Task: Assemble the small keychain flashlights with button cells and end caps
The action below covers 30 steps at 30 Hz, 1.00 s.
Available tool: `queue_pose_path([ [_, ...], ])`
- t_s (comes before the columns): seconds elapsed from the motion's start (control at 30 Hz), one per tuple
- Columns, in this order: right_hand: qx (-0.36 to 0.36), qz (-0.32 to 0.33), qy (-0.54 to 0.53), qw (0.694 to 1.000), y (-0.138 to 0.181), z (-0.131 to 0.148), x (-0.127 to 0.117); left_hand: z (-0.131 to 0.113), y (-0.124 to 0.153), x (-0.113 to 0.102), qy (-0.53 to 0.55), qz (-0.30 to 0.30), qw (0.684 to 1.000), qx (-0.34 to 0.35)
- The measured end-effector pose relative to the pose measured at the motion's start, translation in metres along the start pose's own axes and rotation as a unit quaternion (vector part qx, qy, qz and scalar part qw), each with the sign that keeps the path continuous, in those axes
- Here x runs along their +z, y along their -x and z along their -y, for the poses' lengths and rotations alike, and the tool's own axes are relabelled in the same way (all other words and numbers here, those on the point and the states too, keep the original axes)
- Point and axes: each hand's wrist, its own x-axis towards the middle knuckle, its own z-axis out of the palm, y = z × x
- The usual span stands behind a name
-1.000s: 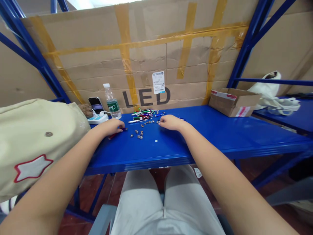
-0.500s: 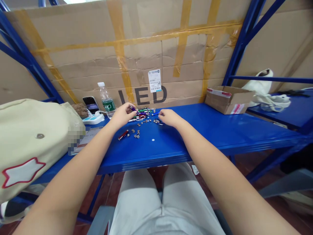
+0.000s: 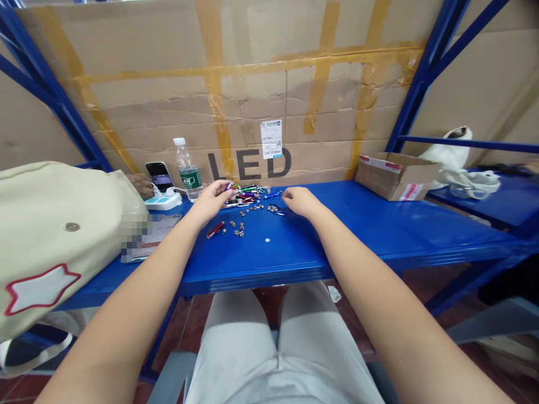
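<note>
Near the desk's (image 3: 379, 224) back edge, the left hand (image 3: 209, 202) has moved to the shiny pile (image 3: 251, 195), its grip pinching a purple stick (image 3: 228, 187). Nearer the front, the smooth, round red tube (image 3: 215, 230) lies uncovered. I can't tell the right hand's (image 3: 301, 202) grip.

A head-worn camera is looking forward and down from above the person's thighs (image 3: 236, 348), facing across the blue table (image 3: 370, 224) toward the taped cardboard sheet (image 3: 261, 95) behind it. It is taking in a wide stretch, from the cream bag (image 3: 92, 219) at left past the small carton (image 3: 379, 180) at right. The left hand (image 3: 209, 203) and right hand (image 3: 300, 201) are appearing small, near the middle.
</note>
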Motion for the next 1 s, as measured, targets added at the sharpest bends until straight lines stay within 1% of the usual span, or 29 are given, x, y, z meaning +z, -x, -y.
queue_pose_path([
  [0.17,-0.007,0.013,0.024,1.0,0.001,0.003,0.002,-0.002,-0.004,-0.009,0.043,-0.066,0.997,-0.019],
  [0.23,-0.04,0.033,0.046,0.998,0.002,0.005,0.005,-0.002,-0.004,-0.01,0.045,-0.071,0.996,-0.023],
  [0.3,-0.078,0.057,0.072,0.993,0.003,0.009,0.009,-0.002,-0.004,-0.011,0.038,-0.062,0.997,-0.023],
  [0.37,-0.095,0.072,0.096,0.988,0.004,0.012,0.013,-0.001,-0.004,-0.011,0.019,-0.054,0.998,-0.022],
  [0.43,-0.086,0.073,0.114,0.987,0.005,0.016,0.015,0.0,-0.004,-0.013,-0.006,-0.058,0.998,-0.02],
  [0.57,-0.057,0.052,0.131,0.988,0.008,0.024,0.017,0.004,-0.004,-0.017,-0.059,-0.065,0.996,-0.019],
  [0.63,-0.047,0.047,0.13,0.989,0.008,0.025,0.016,0.009,-0.005,-0.018,-0.089,-0.041,0.995,-0.012],
  [0.7,-0.043,0.043,0.123,0.991,0.008,0.025,0.016,0.014,-0.005,-0.017,-0.114,0.001,0.993,0.004],
  [0.8,-0.053,0.024,0.102,0.993,0.007,0.025,0.016,0.021,-0.003,-0.01,-0.116,0.052,0.992,0.013],
  [0.9,-0.101,-0.02,0.023,0.994,0.006,0.028,0.015,0.02,0.003,0.005,-0.09,0.086,0.992,-0.005],
  [1.0,-0.166,-0.063,-0.096,0.979,0.008,0.036,0.013,0.013,0.009,0.022,-0.057,0.124,0.99,-0.026],
])
